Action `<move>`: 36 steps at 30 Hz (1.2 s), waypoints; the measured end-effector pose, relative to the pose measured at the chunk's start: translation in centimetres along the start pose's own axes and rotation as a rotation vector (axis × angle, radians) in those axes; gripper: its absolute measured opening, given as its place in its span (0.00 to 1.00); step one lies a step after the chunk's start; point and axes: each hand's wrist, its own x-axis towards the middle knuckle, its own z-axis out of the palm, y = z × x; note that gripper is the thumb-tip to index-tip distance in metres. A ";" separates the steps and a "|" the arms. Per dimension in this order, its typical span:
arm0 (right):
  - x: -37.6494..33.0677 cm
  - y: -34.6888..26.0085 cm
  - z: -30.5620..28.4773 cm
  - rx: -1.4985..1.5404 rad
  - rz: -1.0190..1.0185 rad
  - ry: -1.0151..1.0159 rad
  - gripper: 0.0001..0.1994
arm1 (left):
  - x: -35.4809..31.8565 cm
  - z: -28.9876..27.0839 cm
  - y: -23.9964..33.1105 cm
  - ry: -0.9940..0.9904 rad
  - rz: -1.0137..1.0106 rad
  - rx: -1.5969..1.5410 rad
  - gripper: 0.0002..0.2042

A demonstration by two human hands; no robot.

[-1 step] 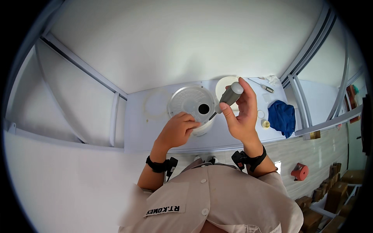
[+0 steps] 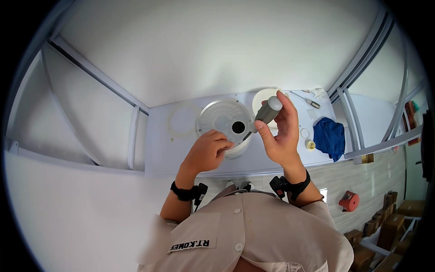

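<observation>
My right hand [image 2: 283, 138] grips a grey-handled screwdriver [image 2: 267, 111], thumb on one side and fingers on the other. The tool slants down to the left, its tip close to the near right rim of a round drum [image 2: 216, 117]. The drum has a pale, shiny top with a metal rim and a round dark hole [image 2: 238, 127] right of its middle. My left hand [image 2: 205, 152] lies over the drum's near edge, fingers curled and pinched together near the screwdriver tip. Whatever they pinch, if anything, is hidden. Whether the tip touches a screw is too small to tell.
Behind my right hand lies a white round lid or plate [image 2: 260, 100]. Farther right on the table [image 2: 181, 159] are a second screwdriver [image 2: 312, 104], a blue cloth [image 2: 329, 138], a small yellowish fitting [image 2: 310, 145] and a clear ring [image 2: 304, 133]. Metal frame bars [image 2: 135, 136] flank both sides.
</observation>
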 end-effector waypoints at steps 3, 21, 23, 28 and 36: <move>-0.1 0.1 0.6 0.011 0.000 -0.029 0.37 | 0.0 0.5 0.3 0.061 -0.019 0.022 0.10; -0.5 1.3 1.1 -0.067 -0.019 -0.093 0.36 | 1.3 4.7 0.1 0.345 -0.017 0.158 0.05; -0.5 1.5 1.1 -0.086 -0.032 -0.101 0.37 | 1.4 4.8 0.0 0.364 -0.006 0.161 0.07; -0.1 1.7 1.2 -0.095 -0.098 -0.100 0.37 | 1.5 4.8 0.0 0.364 -0.016 0.158 0.05; 0.6 0.4 1.1 -0.299 -0.283 -0.134 0.35 | 1.4 4.7 -0.3 0.356 -0.014 0.132 0.06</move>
